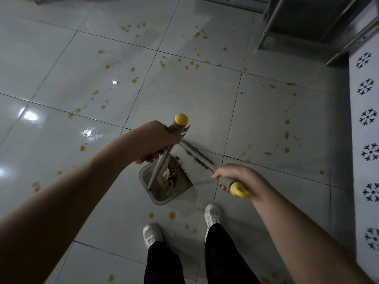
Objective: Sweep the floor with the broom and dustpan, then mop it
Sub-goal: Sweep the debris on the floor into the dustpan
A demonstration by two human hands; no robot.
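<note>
Firmly grips dustpan (168,194) w/ L hand (155,138), broom (202,160) w/ R hand (236,175); floor (61,58) open upper left, rack legs (266,32) upper right.

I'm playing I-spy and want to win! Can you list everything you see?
floor: one, white tiles, everywhere
spots: many, yellow, across the floor
dustpan: one, grey with yellow-capped handle, middle of floor
dirt pile: one, brownish, in the dustpan
broom: one, grey, yellow handle end, beside the dustpan
metal frame: one, silver, top right
patterned surface: one, white with dark snowflakes, right edge
shoes: two, white, bottom
trouser legs: two, black, bottom
left hand: one, grips dustpan handle
right hand: one, grips broom handle
</note>
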